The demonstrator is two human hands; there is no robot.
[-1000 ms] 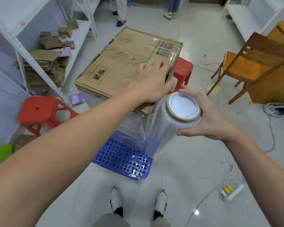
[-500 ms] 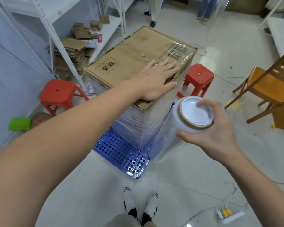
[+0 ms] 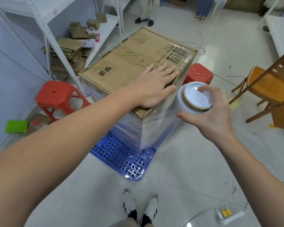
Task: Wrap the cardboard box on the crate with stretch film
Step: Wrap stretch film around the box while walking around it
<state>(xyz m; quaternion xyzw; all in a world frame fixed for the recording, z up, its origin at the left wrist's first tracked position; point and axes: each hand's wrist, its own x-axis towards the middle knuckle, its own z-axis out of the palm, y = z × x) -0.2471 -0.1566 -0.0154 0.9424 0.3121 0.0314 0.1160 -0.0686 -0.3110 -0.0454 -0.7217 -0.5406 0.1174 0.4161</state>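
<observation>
A tall cardboard box (image 3: 129,63) stands on a blue perforated plastic crate (image 3: 121,158). Clear stretch film covers the box's sides down to the crate. My left hand (image 3: 154,84) lies flat on the box's top near its front right corner, fingers straight. My right hand (image 3: 210,112) grips the roll of stretch film (image 3: 195,99) by its upper end, just right of the box's near corner. A sheet of film runs from the roll onto the box's right side.
Red stools stand left (image 3: 59,97) and behind right (image 3: 198,73) of the box. A white shelf rack (image 3: 56,46) with flattened cardboard is at the left. A wooden chair (image 3: 269,89) is at the right. A power strip (image 3: 228,215) and cables lie on the floor. People's legs show at the back.
I have stepped left around the box, so the view has swung. My right hand brought the roll closer to the box's near corner, and the film now lies tighter. My left hand stays on top.
</observation>
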